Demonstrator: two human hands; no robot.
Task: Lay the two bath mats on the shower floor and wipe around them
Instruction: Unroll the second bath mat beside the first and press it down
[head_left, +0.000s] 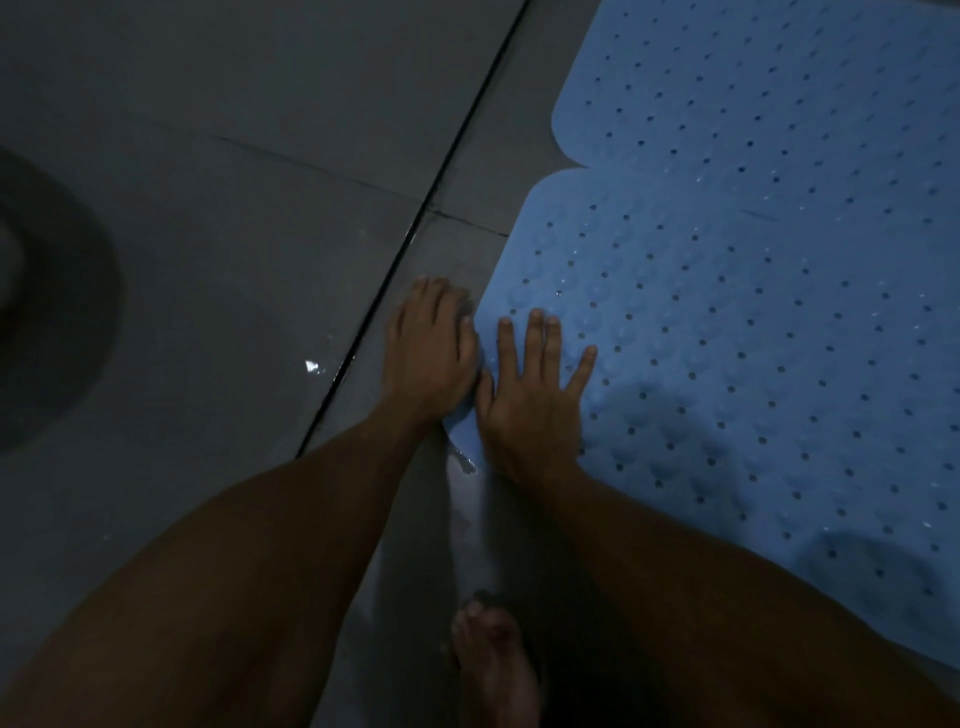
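Two light blue perforated bath mats lie side by side on the grey tiled floor: the near mat (753, 364) and the far mat (779, 88), their rounded corners meeting at the left. My right hand (535, 384) presses flat on the near mat's left corner, fingers straight and spread. My left hand (431, 348) lies flat on the wet tile just left of that mat's edge, its fingers touching the edge. No cloth is in view.
A dark straight groove (415, 228) runs diagonally across the floor left of the mats. A dark rounded shape (47, 312) sits at the far left. My bare foot (493, 670) stands on the tile at the bottom. Water glints on the floor (311, 367).
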